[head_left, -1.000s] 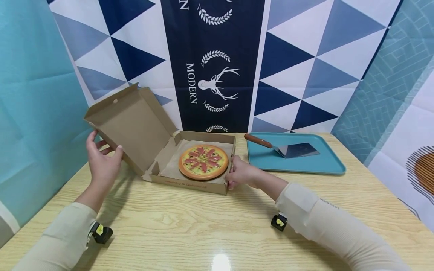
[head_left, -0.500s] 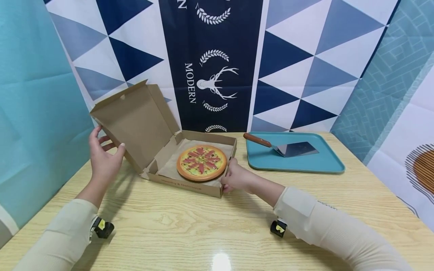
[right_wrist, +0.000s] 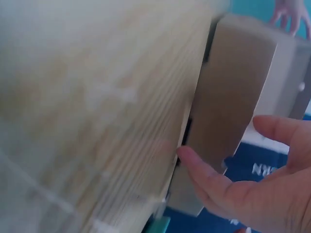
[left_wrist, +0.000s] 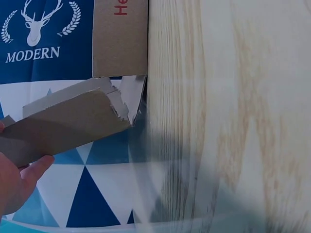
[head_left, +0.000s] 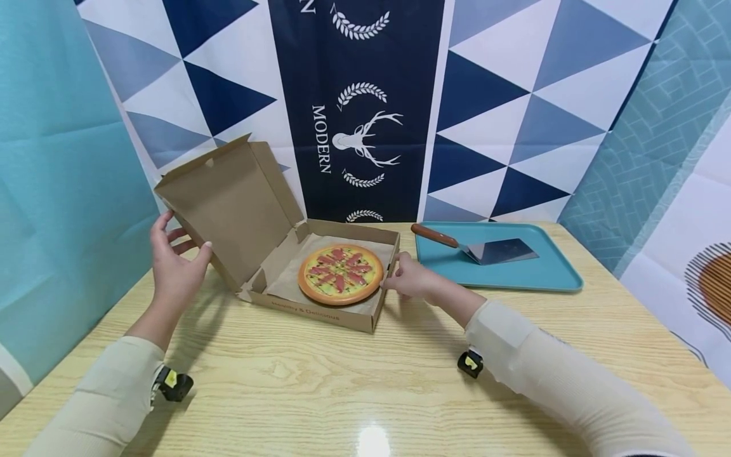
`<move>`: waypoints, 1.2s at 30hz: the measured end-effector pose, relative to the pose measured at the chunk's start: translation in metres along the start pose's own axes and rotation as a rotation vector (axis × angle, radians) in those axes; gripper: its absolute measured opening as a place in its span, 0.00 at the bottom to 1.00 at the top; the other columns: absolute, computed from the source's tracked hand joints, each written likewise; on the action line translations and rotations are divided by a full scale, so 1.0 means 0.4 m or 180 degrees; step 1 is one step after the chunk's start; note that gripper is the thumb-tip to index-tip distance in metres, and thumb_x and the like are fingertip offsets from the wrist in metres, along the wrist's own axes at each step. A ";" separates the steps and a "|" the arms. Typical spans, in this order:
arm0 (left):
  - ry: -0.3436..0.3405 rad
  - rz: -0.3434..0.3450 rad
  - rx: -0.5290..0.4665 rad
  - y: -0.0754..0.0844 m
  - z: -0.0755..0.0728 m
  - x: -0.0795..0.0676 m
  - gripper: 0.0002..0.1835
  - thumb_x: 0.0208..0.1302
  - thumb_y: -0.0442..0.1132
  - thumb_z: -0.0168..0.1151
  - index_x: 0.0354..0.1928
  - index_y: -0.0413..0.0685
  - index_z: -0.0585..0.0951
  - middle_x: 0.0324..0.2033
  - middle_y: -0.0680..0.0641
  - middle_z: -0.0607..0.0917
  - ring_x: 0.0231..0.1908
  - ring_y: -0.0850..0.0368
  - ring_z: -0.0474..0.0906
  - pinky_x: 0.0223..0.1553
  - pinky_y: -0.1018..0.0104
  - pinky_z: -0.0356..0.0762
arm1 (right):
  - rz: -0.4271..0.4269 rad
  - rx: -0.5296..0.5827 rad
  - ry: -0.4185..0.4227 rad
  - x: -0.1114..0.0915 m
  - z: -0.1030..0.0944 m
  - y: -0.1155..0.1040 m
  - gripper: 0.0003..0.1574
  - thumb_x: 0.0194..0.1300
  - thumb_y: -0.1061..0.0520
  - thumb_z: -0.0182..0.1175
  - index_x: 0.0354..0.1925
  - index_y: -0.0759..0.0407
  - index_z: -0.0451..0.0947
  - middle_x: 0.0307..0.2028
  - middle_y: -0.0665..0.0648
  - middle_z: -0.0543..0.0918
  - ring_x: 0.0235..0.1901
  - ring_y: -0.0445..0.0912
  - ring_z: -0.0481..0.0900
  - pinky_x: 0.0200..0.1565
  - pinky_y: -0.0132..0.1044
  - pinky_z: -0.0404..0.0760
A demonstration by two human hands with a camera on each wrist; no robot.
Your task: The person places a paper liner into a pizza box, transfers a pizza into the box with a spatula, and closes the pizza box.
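A cardboard pizza box lies open on the table, holding a round pizza on paper. Its raised lid leans back to the left. My left hand grips the lid's outer edge between thumb and fingers; the left wrist view shows the thumb along the lid's side wall. At the box's right wall, my right hand has its fingers spread apart and fairly straight. Its thumb is by the wall's top edge and a fingertip is low on the outside; firm contact cannot be judged.
A blue tray stands right of the box, bearing a pizza server with a wooden handle that juts over the tray's left rim. Patterned cloth hangs behind the wooden table.
The box turned slightly, its front right corner shifting left. The lid swung a little upward and right with my left hand. My right hand loosened from the right wall's front corner and moved back.
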State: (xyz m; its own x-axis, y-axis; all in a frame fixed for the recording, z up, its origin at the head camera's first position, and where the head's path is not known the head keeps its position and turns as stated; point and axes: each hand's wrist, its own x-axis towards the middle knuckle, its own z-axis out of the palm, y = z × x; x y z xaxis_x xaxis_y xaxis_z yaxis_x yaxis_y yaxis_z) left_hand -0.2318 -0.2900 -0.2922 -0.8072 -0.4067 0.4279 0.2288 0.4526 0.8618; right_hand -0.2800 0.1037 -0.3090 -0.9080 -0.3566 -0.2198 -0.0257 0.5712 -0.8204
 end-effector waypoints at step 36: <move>-0.0226 -0.0729 -0.1302 0.013 -0.045 0.031 0.46 0.54 0.27 0.71 0.73 0.54 0.61 0.48 0.54 0.68 0.44 0.61 0.75 0.32 0.66 0.83 | 0.0112 0.0418 0.0517 0.205 -0.069 0.025 0.43 0.73 0.64 0.47 0.76 0.66 0.36 0.75 0.67 0.44 0.73 0.58 0.46 0.69 0.52 0.56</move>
State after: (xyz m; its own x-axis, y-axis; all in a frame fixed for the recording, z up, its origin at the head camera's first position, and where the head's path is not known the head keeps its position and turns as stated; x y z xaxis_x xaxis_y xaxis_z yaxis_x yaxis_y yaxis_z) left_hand -0.2308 -0.3068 -0.2775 -0.8939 -0.3977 0.2068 0.2246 0.0019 0.9745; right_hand -0.3663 0.1006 -0.3207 -0.9632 -0.2081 -0.1704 0.0524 0.4761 -0.8778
